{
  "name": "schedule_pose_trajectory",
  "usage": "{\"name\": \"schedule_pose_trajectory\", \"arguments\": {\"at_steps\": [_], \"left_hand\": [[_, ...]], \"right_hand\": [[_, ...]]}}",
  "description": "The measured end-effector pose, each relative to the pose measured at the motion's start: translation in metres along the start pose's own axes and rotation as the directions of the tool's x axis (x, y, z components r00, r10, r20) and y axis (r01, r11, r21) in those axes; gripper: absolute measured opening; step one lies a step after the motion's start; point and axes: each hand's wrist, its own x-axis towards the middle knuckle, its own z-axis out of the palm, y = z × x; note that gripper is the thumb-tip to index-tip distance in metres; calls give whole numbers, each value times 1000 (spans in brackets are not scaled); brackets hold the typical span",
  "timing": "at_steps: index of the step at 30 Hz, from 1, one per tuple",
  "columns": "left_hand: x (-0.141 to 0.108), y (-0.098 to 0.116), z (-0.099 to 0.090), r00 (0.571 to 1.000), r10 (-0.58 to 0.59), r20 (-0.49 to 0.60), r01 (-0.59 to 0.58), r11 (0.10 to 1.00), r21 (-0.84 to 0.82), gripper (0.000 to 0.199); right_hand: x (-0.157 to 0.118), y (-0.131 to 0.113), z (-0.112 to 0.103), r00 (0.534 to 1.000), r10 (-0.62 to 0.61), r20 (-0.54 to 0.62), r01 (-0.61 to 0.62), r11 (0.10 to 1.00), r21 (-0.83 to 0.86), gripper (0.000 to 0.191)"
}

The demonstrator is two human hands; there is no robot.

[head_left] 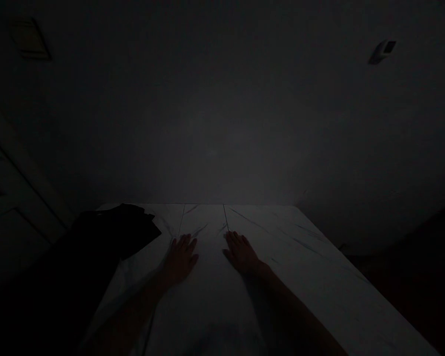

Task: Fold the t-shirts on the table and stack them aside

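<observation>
My left hand (181, 258) lies palm down on a white marble-patterned table (300, 277), its fingers stretched toward the wall and the thumb apart. To its right, my right hand (242, 253) rests flat on the same surface, fingers pointing forward and thumb out. Neither hand holds anything. Left of my left hand, a black cloth-like thing (122, 230) covers the table's left side; the picture is too dark to make out its kind.
A grey wall (222, 123) rises behind the table. On it hang a framed panel (30, 38) at upper left and a small device (381, 52) at upper right. A panelled door (15, 198) stands at the left. The table's right edge slopes toward me.
</observation>
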Motion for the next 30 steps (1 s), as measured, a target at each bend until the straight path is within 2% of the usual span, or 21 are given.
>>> {"name": "schedule_pose_trajectory", "arguments": {"at_steps": [2, 6, 9, 11, 14, 17, 19, 21, 23, 25, 30], "left_hand": [[-1, -5, 3, 1000, -12, -19, 12, 1000, 11, 56], [0, -13, 5, 999, -35, -25, 36, 998, 41, 58], [2, -16, -3, 1000, -17, 14, 17, 1000, 24, 58], [0, -17, -11, 998, -56, 26, 56, 998, 14, 57], [-14, -15, -20, 991, -136, 14, 136, 990, 26, 58], [-38, -13, -26, 995, -92, 41, 92, 996, 18, 60], [-51, -12, -29, 995, -62, 80, 62, 998, 12, 60], [-57, -10, -35, 991, -83, 105, 81, 996, 25, 59], [-61, -3, -41, 988, -122, 94, 118, 992, 44, 60], [-68, 10, -46, 993, -107, 58, 105, 993, 44, 60], [-101, 48, -48, 992, 121, 38, -120, 993, -19, 58]], "right_hand": [[-1, 6, 2, 1000, 6, 2, -6, 1000, 8, 73], [0, 15, 9, 995, 98, -10, -98, 995, 9, 75], [2, 18, 9, 995, 101, -1, -101, 995, 6, 75], [-1, 16, 7, 996, 94, -1, -94, 996, -5, 75], [-12, 6, 10, 992, 121, -37, -123, 991, -59, 78], [-31, -6, 19, 992, 94, -79, -100, 991, -86, 81], [-41, -12, 22, 994, 86, -61, -90, 994, -65, 83], [-48, -16, 21, 993, 114, -25, -115, 992, -46, 85], [-54, -22, 18, 990, 142, -18, -142, 989, -45, 85], [-64, -31, 18, 990, 134, -49, -137, 989, -54, 85], [-96, -58, 28, 996, -9, -88, 7, 1000, -23, 82]]}}
